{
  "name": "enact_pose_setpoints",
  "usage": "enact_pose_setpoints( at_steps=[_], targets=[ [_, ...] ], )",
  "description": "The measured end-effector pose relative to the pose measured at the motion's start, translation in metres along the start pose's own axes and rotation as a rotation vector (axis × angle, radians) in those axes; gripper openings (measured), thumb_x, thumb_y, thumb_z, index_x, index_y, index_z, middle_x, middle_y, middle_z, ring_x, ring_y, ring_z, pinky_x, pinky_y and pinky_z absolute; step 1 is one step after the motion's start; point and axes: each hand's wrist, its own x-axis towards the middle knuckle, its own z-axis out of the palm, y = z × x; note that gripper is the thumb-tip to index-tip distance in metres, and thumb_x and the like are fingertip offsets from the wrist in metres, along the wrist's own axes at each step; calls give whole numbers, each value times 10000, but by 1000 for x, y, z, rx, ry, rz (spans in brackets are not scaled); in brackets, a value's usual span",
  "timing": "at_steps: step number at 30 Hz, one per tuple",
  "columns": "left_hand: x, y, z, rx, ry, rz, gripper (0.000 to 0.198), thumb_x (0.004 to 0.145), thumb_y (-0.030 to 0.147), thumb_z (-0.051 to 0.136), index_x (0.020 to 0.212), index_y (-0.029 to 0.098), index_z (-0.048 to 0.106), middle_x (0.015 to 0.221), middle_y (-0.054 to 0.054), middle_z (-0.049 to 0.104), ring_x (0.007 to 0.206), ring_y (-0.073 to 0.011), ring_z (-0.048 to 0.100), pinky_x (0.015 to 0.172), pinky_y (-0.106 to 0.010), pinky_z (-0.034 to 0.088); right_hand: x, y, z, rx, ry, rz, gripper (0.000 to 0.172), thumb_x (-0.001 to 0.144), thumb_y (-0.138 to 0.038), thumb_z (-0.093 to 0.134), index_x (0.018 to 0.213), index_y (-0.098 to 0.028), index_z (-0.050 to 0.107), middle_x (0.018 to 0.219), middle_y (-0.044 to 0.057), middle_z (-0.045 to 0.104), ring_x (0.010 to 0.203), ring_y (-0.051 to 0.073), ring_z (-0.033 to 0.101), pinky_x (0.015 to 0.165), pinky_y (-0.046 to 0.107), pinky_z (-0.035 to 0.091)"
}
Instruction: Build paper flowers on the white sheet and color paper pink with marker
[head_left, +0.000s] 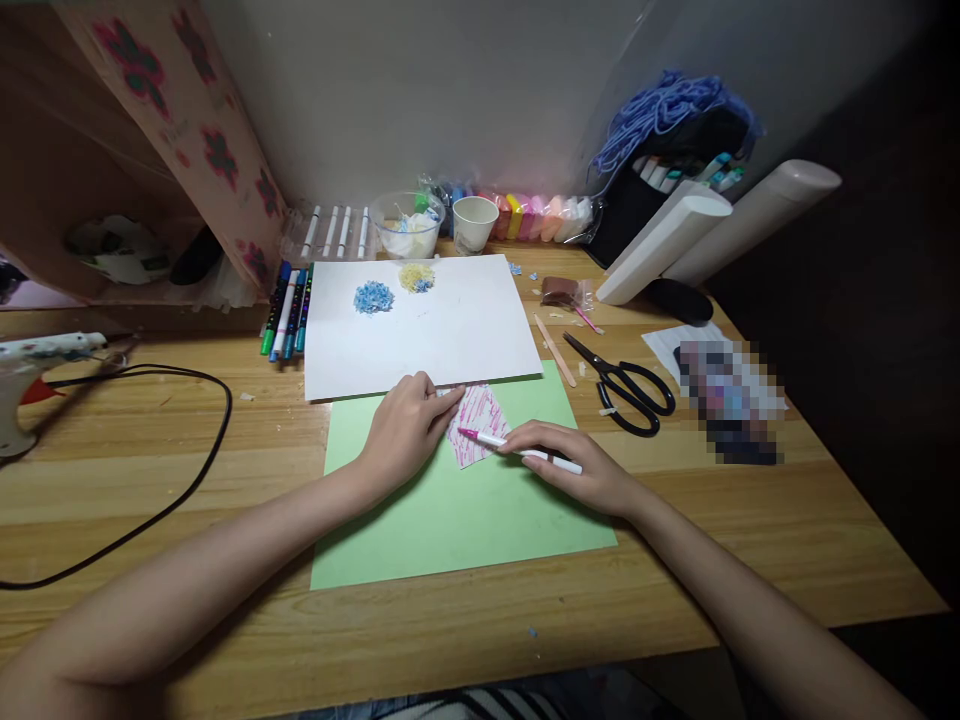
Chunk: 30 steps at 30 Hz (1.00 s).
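Note:
A small piece of white paper (478, 424), covered in pink strokes, lies on a light green sheet (450, 520). My left hand (405, 425) is closed at its upper left, the thumb and curled fingers pressing on its edge. Between the fingers of my right hand (574, 462) is a white marker (551, 459) with a pink tip, which points left over the coloured paper. Just behind, a large white sheet (442, 340) overlaps the green one and carries a blue clump of small bits (373, 297) and a yellow one (417, 278).
Black-handled scissors (626, 385) and a wooden stick (555, 350) lie to the right. Several markers (286, 310) line the left. A paper cup (475, 222) and a clear bowl (409, 225) stand behind. A glue gun (45, 375) trails a black cable (221, 430) at far left.

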Motion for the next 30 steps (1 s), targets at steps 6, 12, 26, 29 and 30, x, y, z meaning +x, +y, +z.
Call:
enact_pose_setpoints(
  at_steps=[6,12,26,29,30],
  targets=[
    [0,0,0,8,7,3,313,954,310,436,1194,259,631,847,-65,518,782,-183,460,633,-289,346,0,-1,1,-21,-12,2,241,934,-238,477,1118,-220,632,1098,85,663,1040,197,607,916,343,462],
    [0,0,1,7,11,2,310,952,314,441,1191,261,633,828,-59,515,774,-182,460,621,-287,337,3,-1,3,-32,71,24,239,938,-230,467,1119,-230,623,1111,80,649,1060,196,591,929,345,450],
    [0,0,1,-1,9,8,311,955,315,436,1198,268,625,825,-57,504,778,-182,454,618,-284,331,8,0,2,-49,134,54,244,938,-254,468,1123,-236,626,1113,74,648,1050,198,592,913,351,459],
    [0,0,0,0,11,14,314,958,315,429,1199,267,625,813,-56,501,772,-181,451,612,-282,327,9,0,2,-48,143,62,249,938,-269,464,1118,-233,633,1108,78,652,1033,204,601,890,351,472],
    [0,0,0,0,12,16,315,958,315,428,1199,266,625,812,-57,501,769,-181,450,611,-282,326,9,0,1,-48,139,62,250,938,-270,466,1117,-232,636,1108,78,654,1031,205,602,891,353,471]
  ],
)
